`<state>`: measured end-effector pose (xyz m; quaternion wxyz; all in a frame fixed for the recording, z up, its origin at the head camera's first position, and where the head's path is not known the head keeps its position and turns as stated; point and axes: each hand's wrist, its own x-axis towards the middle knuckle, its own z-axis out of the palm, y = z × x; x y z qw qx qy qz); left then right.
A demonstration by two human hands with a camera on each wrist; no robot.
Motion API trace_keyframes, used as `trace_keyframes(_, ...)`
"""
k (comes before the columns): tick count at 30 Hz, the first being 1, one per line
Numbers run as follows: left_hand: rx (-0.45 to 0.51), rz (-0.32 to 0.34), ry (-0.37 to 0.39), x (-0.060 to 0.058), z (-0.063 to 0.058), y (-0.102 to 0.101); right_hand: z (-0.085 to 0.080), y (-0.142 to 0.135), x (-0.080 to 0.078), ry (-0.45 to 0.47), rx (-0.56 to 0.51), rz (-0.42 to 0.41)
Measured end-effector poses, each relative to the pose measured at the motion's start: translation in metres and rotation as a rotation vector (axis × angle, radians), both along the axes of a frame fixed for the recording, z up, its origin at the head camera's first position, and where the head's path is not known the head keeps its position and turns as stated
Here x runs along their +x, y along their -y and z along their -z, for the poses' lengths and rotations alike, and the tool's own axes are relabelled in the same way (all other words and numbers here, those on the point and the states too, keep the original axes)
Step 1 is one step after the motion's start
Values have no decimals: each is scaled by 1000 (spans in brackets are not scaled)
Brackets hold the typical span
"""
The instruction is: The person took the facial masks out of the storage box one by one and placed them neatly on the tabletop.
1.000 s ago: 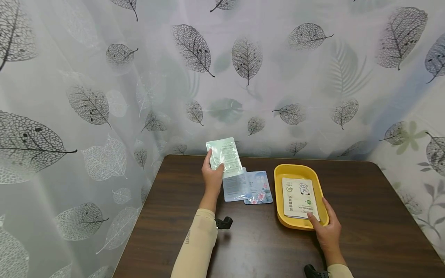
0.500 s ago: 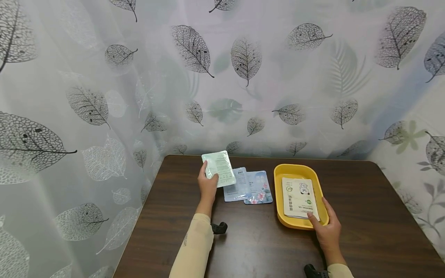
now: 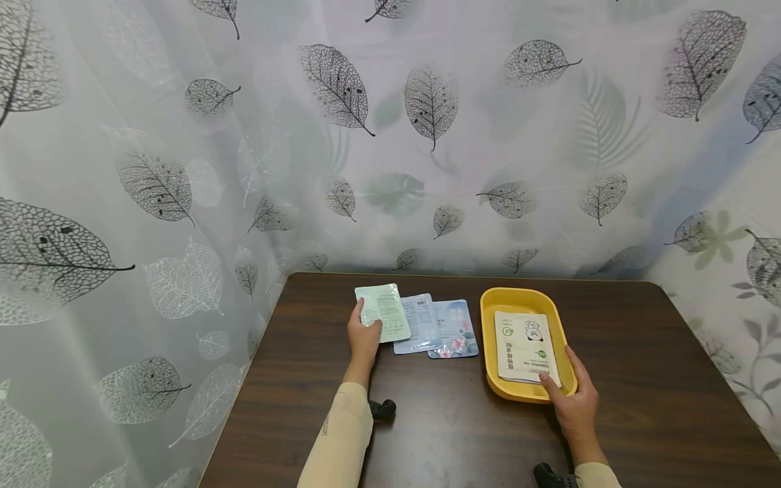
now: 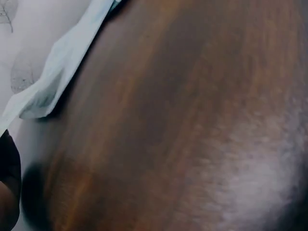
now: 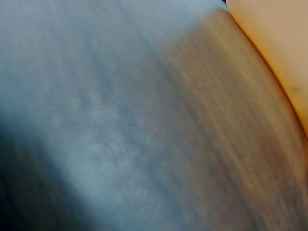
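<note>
My left hand pinches the lower left edge of a flat pale green packet, thumb on top. The packet lies low over the table and overlaps the left side of a light blue packet. That one partly covers a blue packet with pink flowers. In the left wrist view the green packet shows edge-on near the table. My right hand grips the right front rim of a yellow tray, thumb inside over the rim. A stack of cream packets with a panda print lies in the tray.
Everything stands on a dark brown wooden table. Its far edge meets a leaf-printed curtain. A black wrist camera sits at my left wrist, and another black camera at my right.
My left hand has lowered the green packet toward the table and slightly left, uncovering more of the light blue packet. My right hand and the tray have stayed in place.
</note>
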<state>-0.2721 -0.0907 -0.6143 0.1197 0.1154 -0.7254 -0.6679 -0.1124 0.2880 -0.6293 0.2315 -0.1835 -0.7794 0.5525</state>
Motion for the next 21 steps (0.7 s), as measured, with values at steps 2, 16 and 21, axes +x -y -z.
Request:
trace_keyframes(2, -34, 9, -2, 0, 4, 0, 0, 0, 0, -5, 3, -3)
trace_keyframes(16, -553, 37, -22, 8, 18, 2, 0, 1, 2, -12, 14, 1)
trace_keyframes(21, -726, 81, 23, 10, 18, 3, -1, 1, 2, -7, 10, -1)
